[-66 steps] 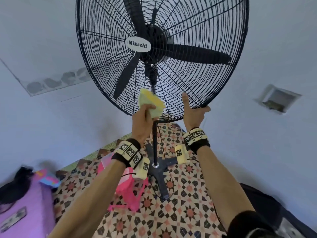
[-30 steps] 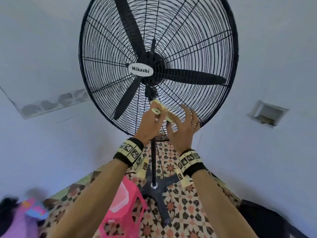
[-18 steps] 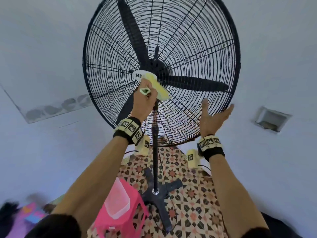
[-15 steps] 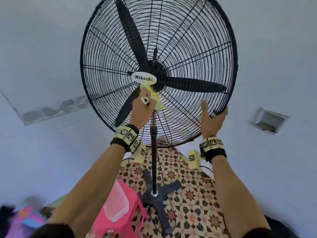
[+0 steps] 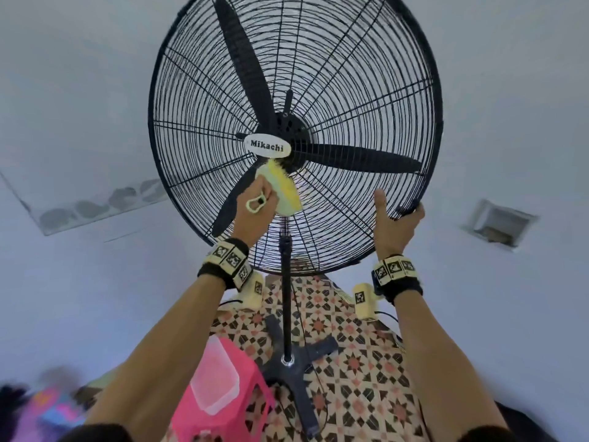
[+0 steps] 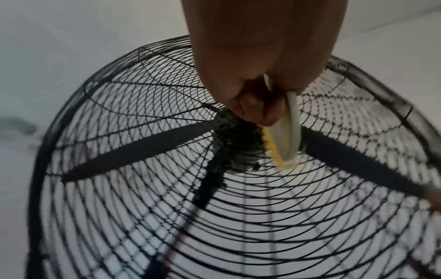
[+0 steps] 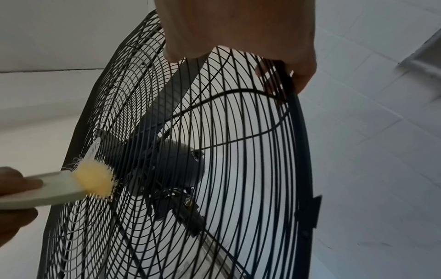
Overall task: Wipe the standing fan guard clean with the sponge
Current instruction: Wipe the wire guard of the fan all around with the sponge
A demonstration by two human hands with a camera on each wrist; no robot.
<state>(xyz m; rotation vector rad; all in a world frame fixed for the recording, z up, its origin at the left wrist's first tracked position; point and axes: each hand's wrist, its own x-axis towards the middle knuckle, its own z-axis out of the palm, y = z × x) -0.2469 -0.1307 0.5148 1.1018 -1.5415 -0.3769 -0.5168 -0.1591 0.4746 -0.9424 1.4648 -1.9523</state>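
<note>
A black standing fan fills the head view, its round wire guard (image 5: pixel 334 74) carrying a white "Mikachi" badge (image 5: pixel 267 146) at the hub. My left hand (image 5: pixel 255 205) grips a pale green sponge brush with yellow bristles (image 5: pixel 282 189) and presses the bristles on the guard just below the badge. The brush (image 6: pixel 290 136) (image 7: pixel 93 179) shows in both wrist views, bristles against the wires. My right hand (image 5: pixel 396 221) holds the guard's lower right rim (image 7: pixel 286 83), fingers curled round it, thumb up.
The fan's pole (image 5: pixel 287 298) runs down to a cross base (image 5: pixel 296 362) on the patterned tile floor. A pink plastic stool (image 5: pixel 220 406) holding a clear container stands left of the base. White walls surround the fan.
The left hand carried the brush up from the guard's bottom to just under the badge. The right hand left the brush, moved right and took hold of the guard's rim.
</note>
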